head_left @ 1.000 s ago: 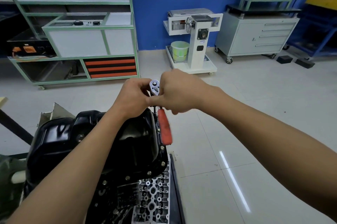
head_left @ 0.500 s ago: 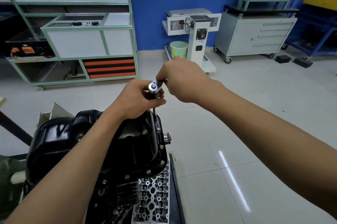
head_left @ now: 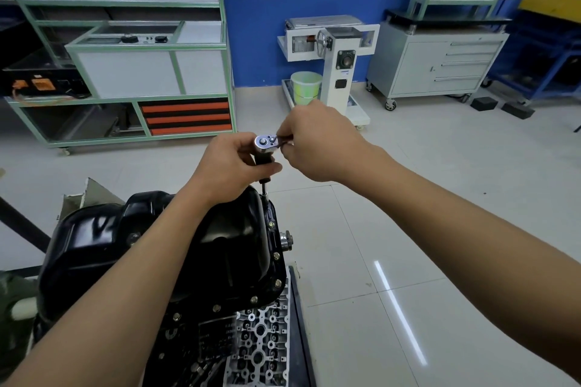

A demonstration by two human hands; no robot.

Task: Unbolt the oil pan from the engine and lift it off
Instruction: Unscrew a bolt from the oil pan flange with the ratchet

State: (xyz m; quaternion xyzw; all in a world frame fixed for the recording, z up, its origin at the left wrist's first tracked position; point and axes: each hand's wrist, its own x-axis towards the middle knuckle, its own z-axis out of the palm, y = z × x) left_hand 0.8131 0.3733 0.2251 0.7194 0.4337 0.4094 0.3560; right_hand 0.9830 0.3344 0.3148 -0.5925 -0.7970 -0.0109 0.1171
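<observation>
A person's left hand (head_left: 229, 163) gripped the black extension bar (head_left: 262, 162), right hand (head_left: 317, 144) clasping the handle of the chrome ratchet wrench (head_left: 265, 143), at the one o'clock corner of the glossy black steel oil pan (head_left: 163, 245) atop the engine (head_left: 261, 333). Unbolting appeared under way; remaining flange bolts (head_left: 278, 283) needed loosening.

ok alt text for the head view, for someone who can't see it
A left hand grips the extension under a ratchet head while the right hand holds its handle, the tool standing on the far rim of a black oil pan. Bolts line the pan's rim, on an engine over a tiled floor.
</observation>
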